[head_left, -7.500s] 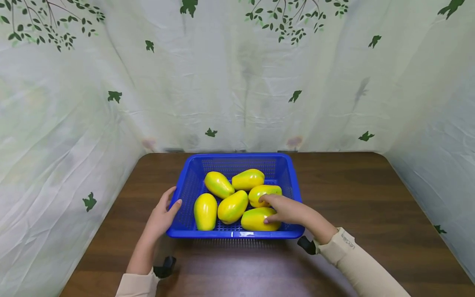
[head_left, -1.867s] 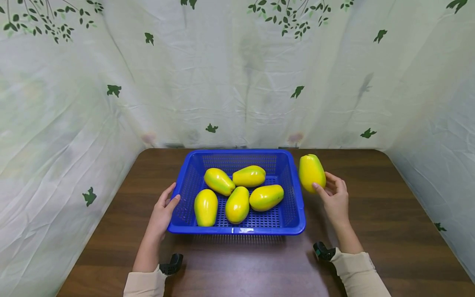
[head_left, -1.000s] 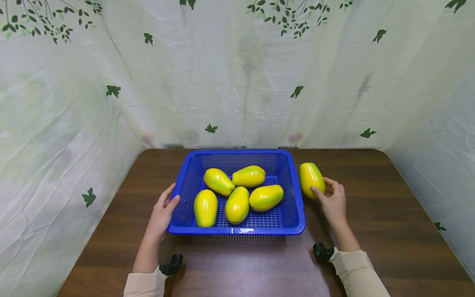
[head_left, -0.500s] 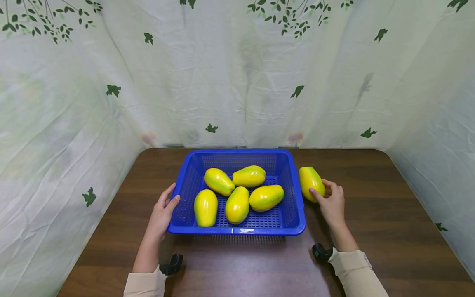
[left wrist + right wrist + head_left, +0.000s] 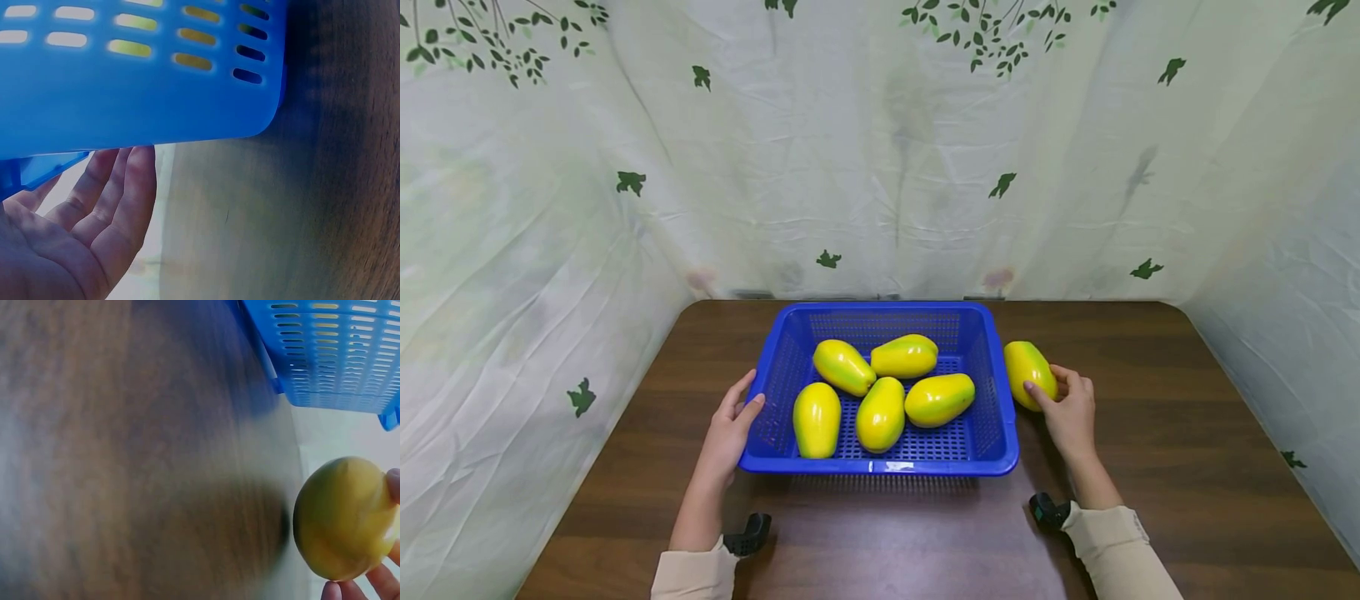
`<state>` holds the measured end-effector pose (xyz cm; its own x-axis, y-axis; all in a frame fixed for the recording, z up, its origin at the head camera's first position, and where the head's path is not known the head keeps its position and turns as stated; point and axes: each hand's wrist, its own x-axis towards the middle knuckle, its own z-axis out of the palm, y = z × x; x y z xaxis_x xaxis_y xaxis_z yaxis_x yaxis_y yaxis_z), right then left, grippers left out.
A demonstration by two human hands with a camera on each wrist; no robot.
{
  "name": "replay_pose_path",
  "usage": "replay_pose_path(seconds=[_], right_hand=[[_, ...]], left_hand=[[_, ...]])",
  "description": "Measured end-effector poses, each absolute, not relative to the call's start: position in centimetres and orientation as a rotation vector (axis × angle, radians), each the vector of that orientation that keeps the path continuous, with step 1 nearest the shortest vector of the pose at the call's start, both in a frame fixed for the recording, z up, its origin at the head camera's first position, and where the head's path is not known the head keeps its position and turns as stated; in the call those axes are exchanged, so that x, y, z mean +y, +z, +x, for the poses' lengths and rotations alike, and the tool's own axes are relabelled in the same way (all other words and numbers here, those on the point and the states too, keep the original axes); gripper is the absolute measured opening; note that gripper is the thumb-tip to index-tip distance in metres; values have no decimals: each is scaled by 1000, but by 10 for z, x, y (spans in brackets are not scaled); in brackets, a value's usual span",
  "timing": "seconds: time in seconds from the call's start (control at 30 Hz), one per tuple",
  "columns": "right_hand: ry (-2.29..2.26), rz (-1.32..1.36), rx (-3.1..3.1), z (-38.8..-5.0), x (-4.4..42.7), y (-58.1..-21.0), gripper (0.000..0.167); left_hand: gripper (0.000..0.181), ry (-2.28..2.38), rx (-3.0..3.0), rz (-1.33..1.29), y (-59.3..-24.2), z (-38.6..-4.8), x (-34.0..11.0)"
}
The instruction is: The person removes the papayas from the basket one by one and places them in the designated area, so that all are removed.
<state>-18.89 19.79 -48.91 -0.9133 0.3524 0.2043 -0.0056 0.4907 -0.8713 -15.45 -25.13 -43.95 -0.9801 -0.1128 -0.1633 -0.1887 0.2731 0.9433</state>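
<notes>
In the head view a blue plastic basket [image 5: 880, 467] stands on the brown table. My left hand [image 5: 724, 440] grips its left rim, thumb over the edge; the left wrist view shows the fingers [image 5: 139, 172] against the outer wall. Several yellow-green papayas lie inside, one of them [image 5: 816, 421] at the front left. Right of the basket, my right hand [image 5: 1070, 417] holds another papaya [image 5: 1026, 371] by its right side, thumb in front. This papaya [image 5: 340, 519] hangs low over the table or touches it; I cannot tell which.
Wooden table surface [image 5: 1172, 433] extends to the right of the basket. A pale curtain [image 5: 895, 167] with leaf and bird prints stands behind the table and along both sides. Black wrist devices [image 5: 748, 535] sit at both sleeves.
Earlier my right hand was over a papaya at the basket's front right; that spot is now bare. The held papaya has since come down and slightly nearer beside the basket. My left hand stays at the rim.
</notes>
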Motion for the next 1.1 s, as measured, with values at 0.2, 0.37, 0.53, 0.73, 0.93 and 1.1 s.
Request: replay_pose_path(seconds=[0.2,0.37,0.53,0.73,0.93,1.1], right_hand=[[1377,-307,-2396,-189,197,-490,54],[1368,-301,-2393,-190,198,-490,55],[1382,-307,-2398,-190,198,-491,56],[1402,-329,-2412,-189,197,-489,57],[1417,-344,-2411,-188,197,-488,57],[1430,-340,-2397,-188,197,-489,57]], left_hand=[[57,1843,2448,-304,-440,-155,-251],[57,1838,2449,-305,-440,-154,-251],[58,1834,2452,-297,-440,-155,-251],[57,1849,2441,-296,-439,-154,-250],[58,1842,2443,-290,-438,-154,-250],[57,1839,2444,-298,-438,-153,-250]])
